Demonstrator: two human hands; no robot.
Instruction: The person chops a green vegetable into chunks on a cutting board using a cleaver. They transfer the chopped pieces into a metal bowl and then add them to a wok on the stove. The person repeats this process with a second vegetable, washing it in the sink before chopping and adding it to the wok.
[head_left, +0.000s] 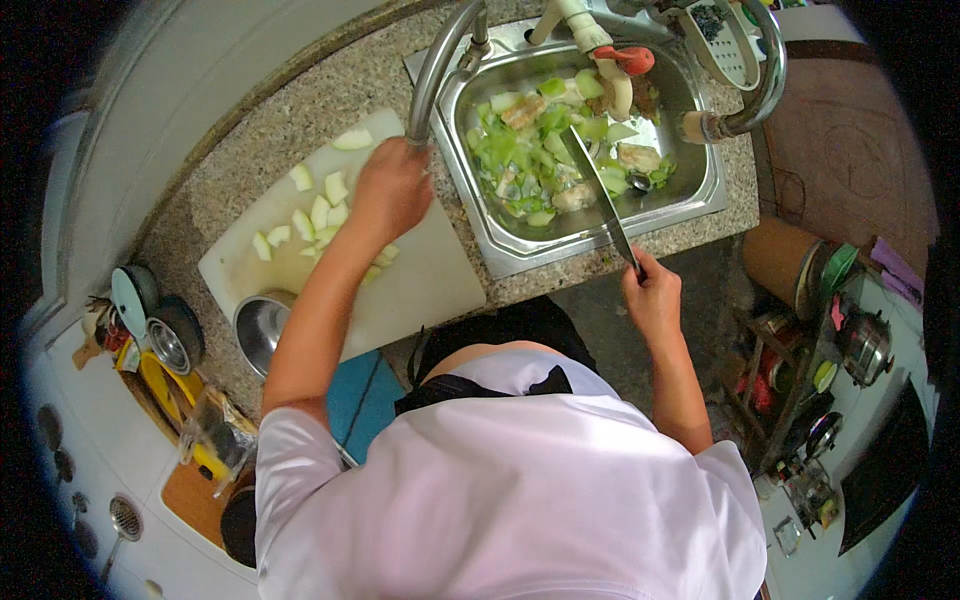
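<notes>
My right hand (654, 294) grips the handle of a kitchen knife (600, 191), its blade reaching over the stainless-steel sink (517, 259). In the basin lie green peelings (517, 154) and pale chunks. My left hand (394, 187) is curled, slightly blurred, at the spout end of a metal faucet (435, 71). Whether it grips the spout or holds something is hidden. Below that hand, a white cutting board (427, 292) carries several cut pieces of pale green gourd or melon (320, 214). A steel bowl (259, 330) stands at the board's near-left corner, partly behind my left forearm.
A second curved metal pipe (772, 75) arches over the sink's right side, beside a white draining holder (724, 52). A red-handled valve (626, 60) sits above the basin. Pots (176, 337) crowd the counter at left. A rack with kitchenware (780, 375) stands at right.
</notes>
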